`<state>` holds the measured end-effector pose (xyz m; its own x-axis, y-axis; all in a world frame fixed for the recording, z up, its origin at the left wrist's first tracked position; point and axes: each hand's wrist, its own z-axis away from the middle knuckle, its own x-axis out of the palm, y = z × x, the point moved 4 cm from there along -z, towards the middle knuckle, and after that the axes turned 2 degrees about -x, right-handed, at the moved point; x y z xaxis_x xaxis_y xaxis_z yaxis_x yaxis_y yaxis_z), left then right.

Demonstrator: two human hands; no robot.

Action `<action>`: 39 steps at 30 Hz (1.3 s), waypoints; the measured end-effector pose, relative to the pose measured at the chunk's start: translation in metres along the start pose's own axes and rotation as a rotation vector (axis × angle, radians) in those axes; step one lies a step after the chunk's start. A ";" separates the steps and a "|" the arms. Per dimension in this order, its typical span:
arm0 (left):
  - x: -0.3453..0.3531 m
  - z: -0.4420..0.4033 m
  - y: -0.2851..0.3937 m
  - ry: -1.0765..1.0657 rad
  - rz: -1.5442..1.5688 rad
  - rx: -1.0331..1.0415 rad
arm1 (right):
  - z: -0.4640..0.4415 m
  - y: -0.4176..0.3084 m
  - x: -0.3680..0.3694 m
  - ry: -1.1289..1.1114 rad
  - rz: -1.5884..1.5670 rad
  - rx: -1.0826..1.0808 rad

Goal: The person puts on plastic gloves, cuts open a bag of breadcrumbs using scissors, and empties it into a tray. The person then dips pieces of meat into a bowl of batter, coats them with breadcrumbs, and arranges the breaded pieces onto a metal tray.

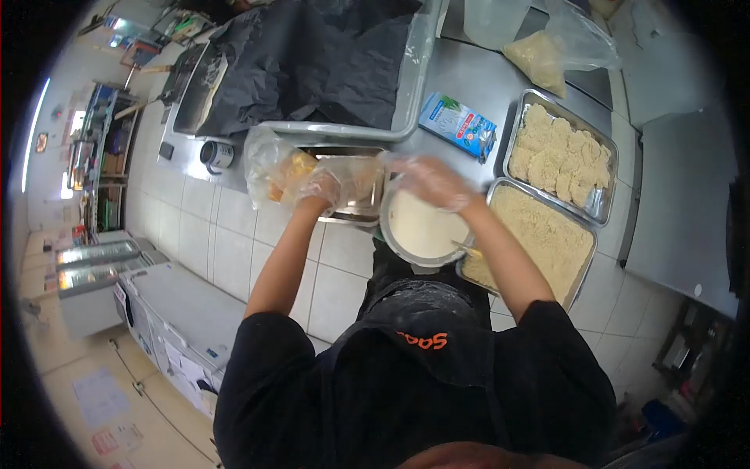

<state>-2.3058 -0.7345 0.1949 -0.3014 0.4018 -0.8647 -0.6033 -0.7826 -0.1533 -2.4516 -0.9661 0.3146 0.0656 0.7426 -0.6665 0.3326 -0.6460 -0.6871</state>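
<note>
My left hand [319,189], in a clear glove, is closed at the side of a clear plastic bag [266,166] with yellow-orange pieces inside. The bag leans over the left end of a shallow metal tray [355,151]. Smeared by motion, my gloved right hand [437,184] passes above the rim of a round bowl [422,228] of white liquid; its fingers are too blurred to read. A utensil handle [471,252] rests at the bowl's right edge. To the right lies a tray of pale crumbs [547,242].
Behind the crumbs, a metal tray [512,168] holds coated flat pieces [558,152]. A blue carton [459,127] lies near a bag of crumbs [539,62]. Black sheeting [312,62] covers a large tub [402,117]. A dark mug [216,155] stands left.
</note>
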 end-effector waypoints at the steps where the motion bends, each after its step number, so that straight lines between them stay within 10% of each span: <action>1: 0.002 -0.004 -0.010 0.052 -0.014 0.026 | -0.020 0.003 0.039 0.116 -0.096 -0.057; 4: -0.083 0.045 0.014 0.061 0.031 0.320 | -0.059 0.007 0.088 0.110 -0.140 0.048; 15: -0.110 0.074 -0.065 0.217 0.342 0.418 | -0.072 0.034 0.129 0.025 0.060 0.337; 20: -0.175 0.108 -0.083 0.292 1.106 0.324 | -0.061 0.054 0.152 -0.113 0.307 0.551; 25: -0.195 0.110 -0.060 0.165 1.040 0.354 | -0.004 0.026 0.088 0.069 0.329 0.508; 34: -0.148 0.089 0.083 -0.204 0.947 0.653 | 0.182 -0.014 0.032 -0.201 0.488 1.060; 39: -0.115 0.077 0.136 0.183 0.621 0.619 | 0.195 -0.002 0.078 -0.072 0.401 1.029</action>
<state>-2.4093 -0.8506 0.3105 -0.6155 -0.1323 -0.7769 -0.6769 -0.4162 0.6071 -2.6306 -0.9416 0.2077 -0.0722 0.4561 -0.8870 -0.6435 -0.7007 -0.3080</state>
